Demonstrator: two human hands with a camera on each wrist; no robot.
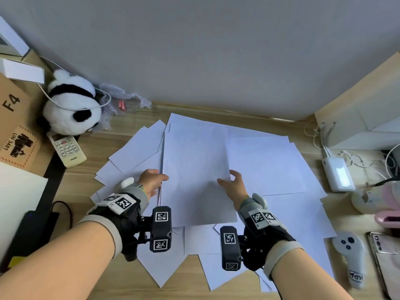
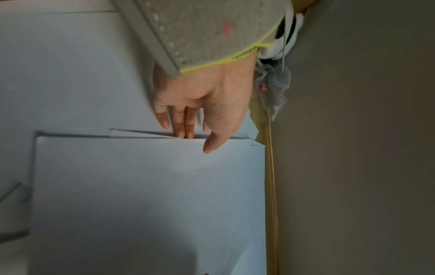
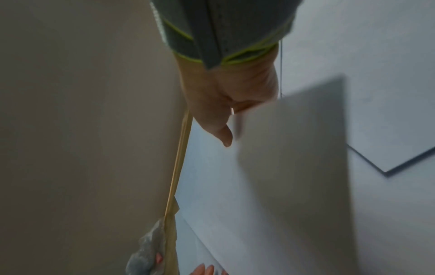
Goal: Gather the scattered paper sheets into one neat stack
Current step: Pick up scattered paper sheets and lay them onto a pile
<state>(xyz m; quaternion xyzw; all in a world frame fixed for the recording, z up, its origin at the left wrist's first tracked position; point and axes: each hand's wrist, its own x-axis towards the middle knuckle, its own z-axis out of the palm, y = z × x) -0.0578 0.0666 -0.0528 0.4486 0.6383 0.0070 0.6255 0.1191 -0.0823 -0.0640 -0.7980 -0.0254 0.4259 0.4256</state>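
Observation:
White paper sheets lie scattered over the wooden desk (image 1: 134, 286): a fan at the left (image 1: 134, 152), wide sheets at the right (image 1: 266, 165), more at the front (image 1: 164, 263). In the middle a small paper stack (image 1: 194, 165) is held by both side edges. My left hand (image 1: 159, 180) pinches its left edge, thumb on top and fingers going under, as the left wrist view shows (image 2: 200, 139) on the stack (image 2: 150, 195). My right hand (image 1: 226, 179) pinches the right edge; in the right wrist view the right hand's (image 3: 227, 128) thumb lies over the stack (image 3: 294, 158), which is tilted up off the desk.
A panda plush (image 1: 71, 107), a remote (image 1: 67, 150) and a cardboard box (image 1: 13, 118) stand at the left. At the right are a white power bank (image 1: 337, 174) with cables, a grey controller (image 1: 350, 256) and a phone (image 1: 385, 256). A grey wall closes the back.

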